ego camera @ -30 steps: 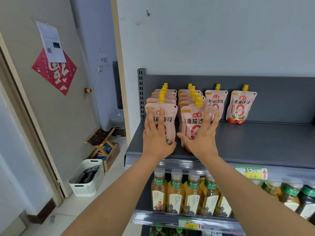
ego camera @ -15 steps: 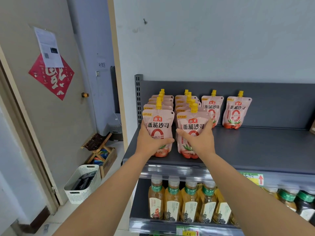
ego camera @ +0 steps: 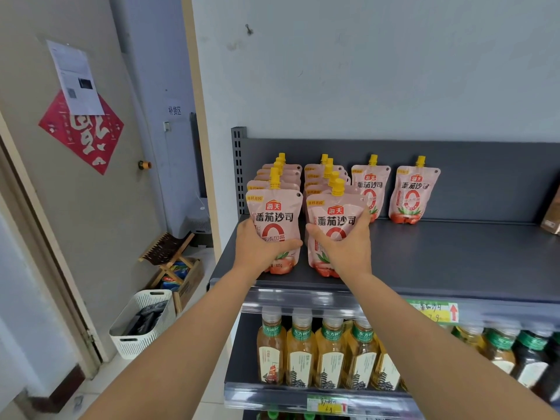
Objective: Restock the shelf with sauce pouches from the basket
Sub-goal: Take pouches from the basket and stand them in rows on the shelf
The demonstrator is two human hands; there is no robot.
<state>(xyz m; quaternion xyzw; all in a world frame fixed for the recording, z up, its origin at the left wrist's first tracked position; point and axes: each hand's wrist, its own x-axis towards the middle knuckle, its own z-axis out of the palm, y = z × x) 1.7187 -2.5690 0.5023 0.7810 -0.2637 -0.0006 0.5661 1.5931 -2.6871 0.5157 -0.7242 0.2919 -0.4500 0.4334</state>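
Behind front pouches [ego camera: 274,219], rear rows [ego camera: 283,174] barely visible

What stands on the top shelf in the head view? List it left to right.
left-row front pouch, gripped by the left hand → second-row front pouch, gripped by the right hand → third pouch at the back panel → fourth pouch beside it → brown package at the right edge.

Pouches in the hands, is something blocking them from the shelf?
Nothing visible does. The left hand grips the left pouch, the right hand the right pouch; both already seem to stand on the shelf, near its front edge.
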